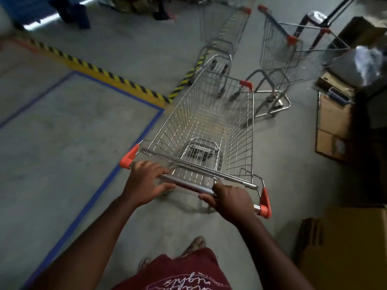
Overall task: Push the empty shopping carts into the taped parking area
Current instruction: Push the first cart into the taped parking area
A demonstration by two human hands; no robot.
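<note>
Head view: two hands on a shopping cart handle, basket with nothing in it.

Left hand [146, 181] wrapped over the shiny handle bar [186, 186] near its orange end cap, fingers curled on top, thumb under. Right hand [232, 201] closed round the same bar near the other orange cap. Just past the hands, the wire basket of the held cart [209, 126], bare inside, only the folded child seat flap at the near end. Left of the grip, blue tape [134, 143] on the gray floor marking a box, cart just outside its edge. Farther ahead of the grip, yellow and black striped tape [117, 78]. Beyond the held cart, two more carts [280, 53], both with nothing inside. Right of the grip, brown cardboard boxes [335, 126], contents too dark to tell.
</note>
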